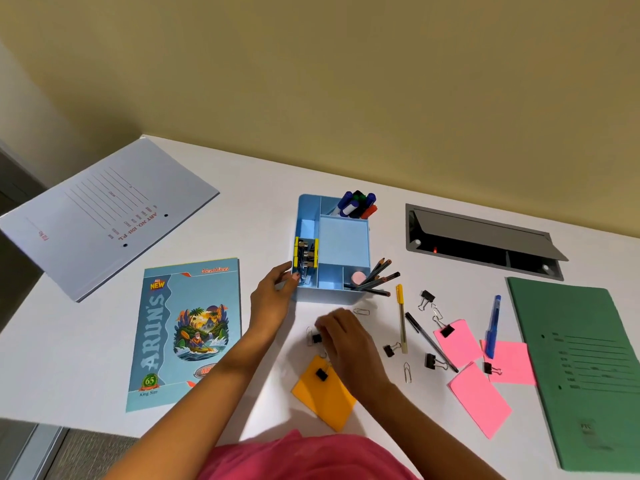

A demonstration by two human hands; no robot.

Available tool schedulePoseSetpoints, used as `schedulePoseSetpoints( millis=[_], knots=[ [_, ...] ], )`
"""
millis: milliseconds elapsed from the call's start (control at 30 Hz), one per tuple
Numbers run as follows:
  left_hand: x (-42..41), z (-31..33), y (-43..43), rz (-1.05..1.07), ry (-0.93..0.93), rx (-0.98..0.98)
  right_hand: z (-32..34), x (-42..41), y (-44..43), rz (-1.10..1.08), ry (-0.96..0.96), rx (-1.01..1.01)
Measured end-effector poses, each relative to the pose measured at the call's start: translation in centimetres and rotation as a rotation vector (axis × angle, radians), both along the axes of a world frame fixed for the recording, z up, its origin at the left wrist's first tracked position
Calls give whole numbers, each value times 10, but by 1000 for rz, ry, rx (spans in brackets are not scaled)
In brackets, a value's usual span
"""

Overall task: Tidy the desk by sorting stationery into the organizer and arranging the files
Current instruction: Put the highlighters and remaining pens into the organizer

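A light blue organizer (343, 242) stands mid-desk with markers (358, 202) at its back, pencils (375, 278) at its front right and yellow binder clips (305, 252) in its left slot. My left hand (273, 294) rests against the organizer's front left corner, fingers at the clip slot. My right hand (341, 337) lies fingers-down over a black binder clip (316, 338) on the desk; whether it grips the clip is unclear. Another black clip (322, 374) sits on an orange sticky note (323, 398).
A grey file (104, 216) lies far left, a blue notebook (183, 330) beside it, a green file (585, 372) far right. Pens (401, 317), a blue pen (492, 325), pink notes (479, 398), paper clips (407, 371) and several black clips are scattered right of my hands. A cable hatch (485, 242) is open.
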State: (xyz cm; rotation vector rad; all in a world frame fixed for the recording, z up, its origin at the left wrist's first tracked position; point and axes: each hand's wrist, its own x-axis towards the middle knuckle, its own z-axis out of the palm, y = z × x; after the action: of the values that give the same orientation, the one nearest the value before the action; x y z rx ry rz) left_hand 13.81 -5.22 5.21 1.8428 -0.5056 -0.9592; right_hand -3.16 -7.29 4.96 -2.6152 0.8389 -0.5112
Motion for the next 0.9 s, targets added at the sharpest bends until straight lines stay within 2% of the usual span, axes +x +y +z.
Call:
schedulePoseSetpoints(
  millis=[233,533,600,767,900],
  knots=[
    [3,0,1,-14,19,5,-25,-38,17,-330,258,313],
    [2,2,1,-11,20,8,-28,-34,12,-432,331,319],
    [1,3,1,-8,25,6,-25,-33,11,-439,293,310],
    [2,2,1,-6,34,2,-5,-31,14,-289,1,299],
    [1,1,0,-3,34,-6,33,-10,10,-251,-187,236]
  ],
)
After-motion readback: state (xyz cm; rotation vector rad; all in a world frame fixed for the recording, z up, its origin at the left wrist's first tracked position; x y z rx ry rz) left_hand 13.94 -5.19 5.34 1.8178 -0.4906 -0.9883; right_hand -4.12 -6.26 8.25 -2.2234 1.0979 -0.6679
